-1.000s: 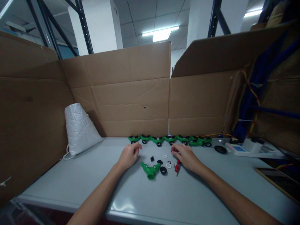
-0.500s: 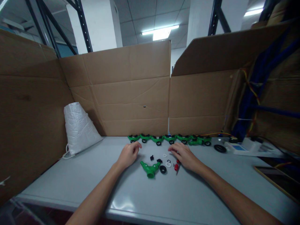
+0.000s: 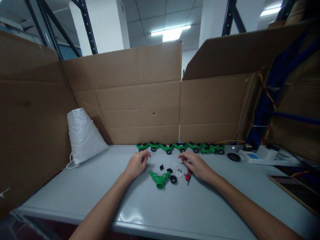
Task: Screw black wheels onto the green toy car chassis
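Observation:
My left hand (image 3: 137, 164) rests on the grey table with its fingers loosely bent and apart; I see nothing in it. Right of it lies a green Y-shaped plastic fitting (image 3: 160, 180), its wide round end toward me. Beside that fitting are a black ring (image 3: 173, 179), a small black part (image 3: 161, 167), another black piece (image 3: 170, 170) and white washers (image 3: 179, 174). My right hand (image 3: 196, 164) hovers low over the table, fingers bent and apart. A small dark spot (image 3: 183, 161) shows under its fingertips, too small to name. Close beside it lies a red-handled tool (image 3: 187, 176).
Green assemblies with black wheel-like ends (image 3: 166, 148) line the back edge. Cardboard walls (image 3: 135, 110) enclose the table. A white padded bag (image 3: 83, 136) stands left; at right are a black ring (image 3: 234, 157), a white power strip (image 3: 257, 158) and a dark flat panel (image 3: 295, 190).
My right hand's fingers have shifted slightly up and left, and a dark spot now shows beneath them. My left hand stays in place. The view has tilted very slightly.

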The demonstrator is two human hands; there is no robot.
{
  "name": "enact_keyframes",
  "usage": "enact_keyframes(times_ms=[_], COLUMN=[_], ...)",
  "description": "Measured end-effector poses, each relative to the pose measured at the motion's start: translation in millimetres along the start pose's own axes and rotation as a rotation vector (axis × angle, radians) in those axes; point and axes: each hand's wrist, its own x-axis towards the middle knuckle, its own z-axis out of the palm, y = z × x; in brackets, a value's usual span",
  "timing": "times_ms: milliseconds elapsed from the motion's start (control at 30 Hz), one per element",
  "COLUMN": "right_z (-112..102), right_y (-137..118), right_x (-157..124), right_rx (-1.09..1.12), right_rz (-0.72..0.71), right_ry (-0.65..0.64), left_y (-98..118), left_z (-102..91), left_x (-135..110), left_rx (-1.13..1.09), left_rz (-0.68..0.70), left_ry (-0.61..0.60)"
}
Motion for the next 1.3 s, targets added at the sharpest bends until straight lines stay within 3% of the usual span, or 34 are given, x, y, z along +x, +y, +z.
enact_keyframes(times_ms=[667, 1300], right_z=[3, -8], right_y=[5, -8], right_x=[0, 3], right_rx=[-0.044, -0.077], right_rz=[-0.005, 0.004], right_ry=[-0.053, -0.021], left_y=[0, -8], left_z=[0.3, 0.1], left_x=[2, 9], left_rx=[-0.023, 0.056], left_rz=[0.008, 0.028], left_ry=[-0.009, -0.038])
